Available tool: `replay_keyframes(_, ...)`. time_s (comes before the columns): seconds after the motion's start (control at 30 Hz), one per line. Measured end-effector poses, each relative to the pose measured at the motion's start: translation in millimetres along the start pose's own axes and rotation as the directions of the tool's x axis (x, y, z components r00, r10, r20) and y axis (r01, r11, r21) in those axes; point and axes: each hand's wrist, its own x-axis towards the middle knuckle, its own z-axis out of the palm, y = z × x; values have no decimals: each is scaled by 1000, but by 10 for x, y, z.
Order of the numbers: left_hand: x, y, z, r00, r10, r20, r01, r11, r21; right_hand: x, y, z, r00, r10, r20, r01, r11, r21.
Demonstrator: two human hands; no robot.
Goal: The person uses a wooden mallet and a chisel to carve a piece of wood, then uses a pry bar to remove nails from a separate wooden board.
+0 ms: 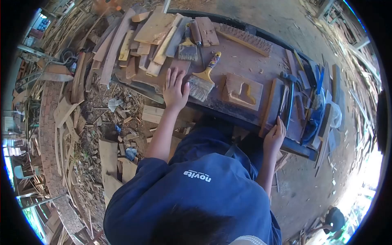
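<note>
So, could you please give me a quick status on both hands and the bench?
Left hand open, beside the nearer brush. Right hand at bench edge, near the hammer, grip unclear. Cutout block lying between brush and hammer.

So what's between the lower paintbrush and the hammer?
The head view shows a wooden block with a cutout, then a wooden strip and a dark piece.

Woodworking shop, likely open-sided: workbench [261,73] with brushes [203,81], hammer [290,96]; stacked boards [157,28], wood scraps [118,122] over ground
</note>
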Motion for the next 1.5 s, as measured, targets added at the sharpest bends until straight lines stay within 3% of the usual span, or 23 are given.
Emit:
replay_keyframes(0.23,74,62,-58,999,-28,27,30,998,-48,18,-41,-34,1000,25,-7,-26,1000,-18)
replay_keyframes(0.3,126,120,-71,996,-87,13,87,980,-177,21,-47,-27,999,38,-14,-39,999,-30)
replay_keyframes(0.33,179,252,-101,998,-56,14,58,946,-320,22,-50,-16,999,29,-30,-30,999,-33)
replay_keyframes(0.37,220,405,-127,999,-46,29,53,942,-331,20,-44,-12,999,20,-45,-21,999,-37)
replay_keyframes(0.43,326,804,-198,947,275,166,-181,883,-432,21,-33,-14,998,33,-52,-35,998,-43)
replay_keyframes(0.47,339,1009,-175,944,284,170,-185,877,-443,22,-52,-18,998,37,-44,-38,999,-22)
replay_keyframes(0.53,324,1368,-103,841,376,388,-250,907,-339,26,-97,-31,998,44,-33,-44,999,-11)
replay_keyframes(0.57,336,1454,-30,836,386,389,-255,903,-346,22,-108,-32,998,52,-39,-53,998,-16)
replay_keyframes(0.63,416,1559,185,715,451,534,-409,890,-203,30,-125,-50,998,45,-35,-46,999,-5)
replay_keyframes(0.67,440,1577,288,697,471,541,-450,874,-181,39,-140,-65,998,48,-34,-48,999,-5)
replay_keyframes(0.8,445,1592,462,731,521,440,-487,851,-198,46,-146,-68,997,63,-41,-63,998,-8)
replay_keyframes(0.97,439,1540,478,804,507,311,-332,817,-472,79,-193,-67,997,80,-2,-79,992,-101)
replay_keyframes(1.03,429,1537,484,816,503,283,-332,810,-483,139,-272,-90,994,105,35,-99,984,-147)
replay_keyframes(1.1,429,1538,491,830,500,249,-336,803,-493,246,-399,-73,998,-62,7,62,984,-168)
replay_keyframes(1.13,434,1528,489,823,510,250,-343,797,-497,315,-464,-66,997,-73,5,73,984,-163)
replay_keyframes(1.2,418,1515,466,841,503,199,-351,787,-508,483,-618,-26,967,-172,186,184,982,-50)
replay_keyframes(1.23,399,1492,505,849,493,190,-354,798,-487,589,-690,-6,964,-195,182,204,978,-31)
replay_keyframes(1.3,362,1436,570,837,522,165,-372,763,-529,799,-776,32,864,-310,397,373,923,-90)
replay_keyframes(1.37,365,1439,469,853,500,148,-357,767,-533,953,-743,157,828,-348,440,394,919,-14)
replay_keyframes(1.43,353,1410,477,810,565,159,-408,736,-540,1039,-747,198,779,-344,524,408,913,-8)
replay_keyframes(1.5,341,1417,486,818,554,154,-406,746,-528,1041,-703,227,775,-395,493,428,902,51)
